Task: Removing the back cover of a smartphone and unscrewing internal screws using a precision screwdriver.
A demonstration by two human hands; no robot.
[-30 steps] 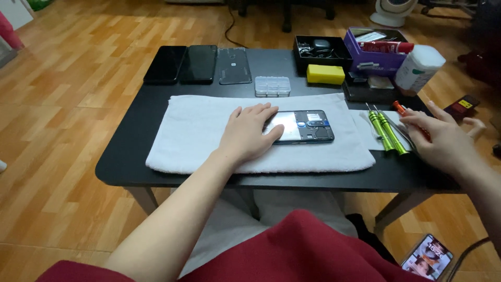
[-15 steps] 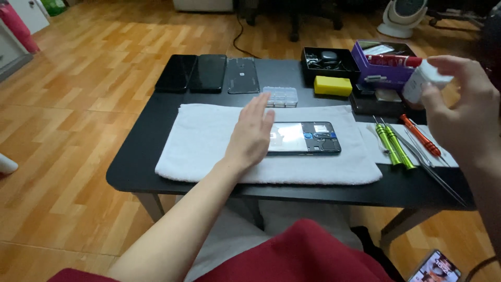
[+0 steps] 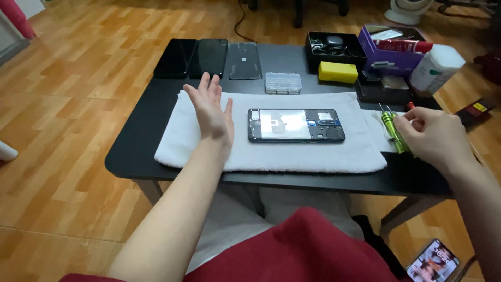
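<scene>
My left hand (image 3: 211, 107) hovers open, palm turned inward and fingers spread, above the white towel (image 3: 271, 151), at about nine o'clock from the opened phone (image 3: 296, 125). The phone lies flat in the middle of the towel with its back cover off and its insides showing. My right hand (image 3: 436, 137) is at three o'clock from the phone, fingers curled at the green screwdrivers (image 3: 392, 130). I cannot tell whether it grips one or only rests on them.

What I judge could go wrong: the phone's inner parts are exposed, so a careless sweep of the left hand or a screwdriver tip dragged across them could scratch or dislodge something. The screwdrivers lie near the table's (image 3: 141, 141) right edge, and a nudge from my right wrist could roll one off. The white bottle (image 3: 436, 67) at one o'clock stands close to my reach and could tip if I lift the arm carelessly.

Counting: one opened phone on the towel. Three dark flat pieces (image 3: 209, 57) lie in a row at eleven o'clock. There is one clear compartment box (image 3: 283, 82) at twelve o'clock, one yellow block (image 3: 338, 72), one black tray (image 3: 334, 46), and one purple box (image 3: 389, 52). I see at least two green screwdrivers, plus a red-handled tool that my hand mostly hides.
</scene>
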